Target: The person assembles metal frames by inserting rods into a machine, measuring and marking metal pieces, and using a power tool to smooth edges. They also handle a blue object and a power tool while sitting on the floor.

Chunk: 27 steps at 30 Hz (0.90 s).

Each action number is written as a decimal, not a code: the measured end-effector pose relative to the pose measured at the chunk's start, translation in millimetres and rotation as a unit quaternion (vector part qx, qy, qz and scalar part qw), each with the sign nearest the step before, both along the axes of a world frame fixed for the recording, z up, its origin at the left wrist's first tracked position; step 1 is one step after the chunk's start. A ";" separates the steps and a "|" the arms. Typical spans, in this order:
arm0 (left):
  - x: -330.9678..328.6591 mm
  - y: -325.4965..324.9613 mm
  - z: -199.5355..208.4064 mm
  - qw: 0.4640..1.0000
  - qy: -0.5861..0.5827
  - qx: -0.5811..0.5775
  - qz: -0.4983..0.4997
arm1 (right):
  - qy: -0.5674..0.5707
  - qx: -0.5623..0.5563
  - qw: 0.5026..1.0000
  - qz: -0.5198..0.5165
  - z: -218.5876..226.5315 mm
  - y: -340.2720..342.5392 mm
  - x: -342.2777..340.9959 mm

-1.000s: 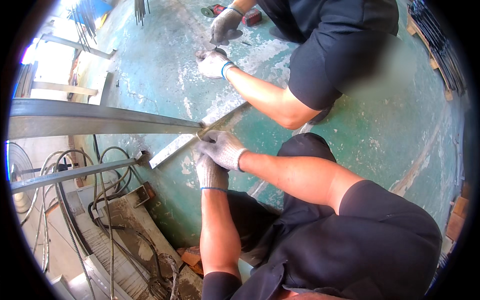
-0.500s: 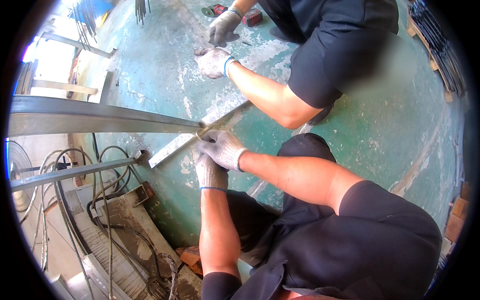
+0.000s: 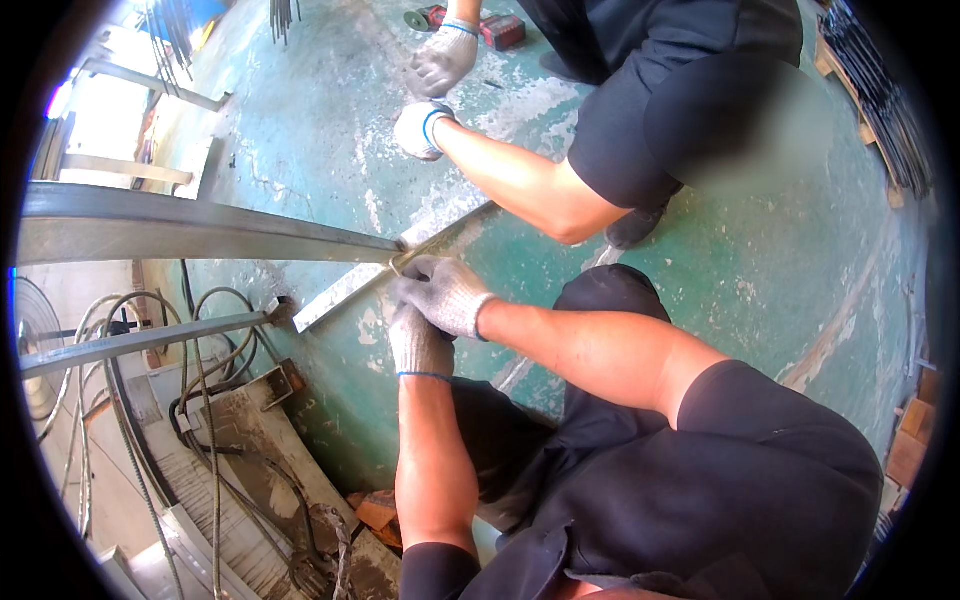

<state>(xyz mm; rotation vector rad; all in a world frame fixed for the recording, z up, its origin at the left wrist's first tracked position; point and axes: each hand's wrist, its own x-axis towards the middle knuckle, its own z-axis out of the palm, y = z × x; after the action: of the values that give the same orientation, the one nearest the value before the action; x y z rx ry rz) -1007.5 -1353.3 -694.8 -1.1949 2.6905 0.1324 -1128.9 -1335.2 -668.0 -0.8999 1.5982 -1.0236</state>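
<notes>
Both my hands wear pale knitted gloves with grey palms and are closed together. My right hand [image 3: 448, 296] lies over the fingers of my left hand [image 3: 421, 345]. At the right fingertips a thin, curved, pale piece [image 3: 396, 267] shows against the edge of a flat metal bar [image 3: 340, 297] low over the floor. What the fingers grip is otherwise hidden. A long square metal tube [image 3: 220, 232] comes in from the left and meets the bar just beyond my fingertips.
Opposite crouches a co-worker, whose gloved hands [image 3: 442, 62] are close together. Behind them lies a red and black power tool [image 3: 430, 17]. Cables [image 3: 212, 400], a lower metal tube [image 3: 150, 342] and a dirty metal base [image 3: 255, 440] crowd my left. Dark rods [image 3: 880, 100] lie on a pallet far right.
The co-worker's two hands have shifted and turned, and the nearer forearm has moved slightly up. My hands stay in nearly the same place on the bar.
</notes>
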 end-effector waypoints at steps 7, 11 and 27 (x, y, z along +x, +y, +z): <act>-2.6 -3.2 1.9 0.989 0.029 0.119 0.078 | 0.013 -0.002 1.000 0.004 -1.0 -1.6 0.8; 2.0 -5.4 -5.4 0.924 0.218 0.278 0.147 | 0.006 -0.002 1.000 0.001 0.8 -1.7 1.9; 38.7 -20.4 -62.4 0.742 0.451 0.433 0.242 | 0.247 -0.266 0.925 -0.109 16.7 9.0 18.7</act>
<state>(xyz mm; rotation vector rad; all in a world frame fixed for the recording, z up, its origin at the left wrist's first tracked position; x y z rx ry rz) -968.8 -1373.8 -757.2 -1.6213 2.1297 2.2406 -1110.2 -1326.2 -651.4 -1.4609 1.8988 -1.5191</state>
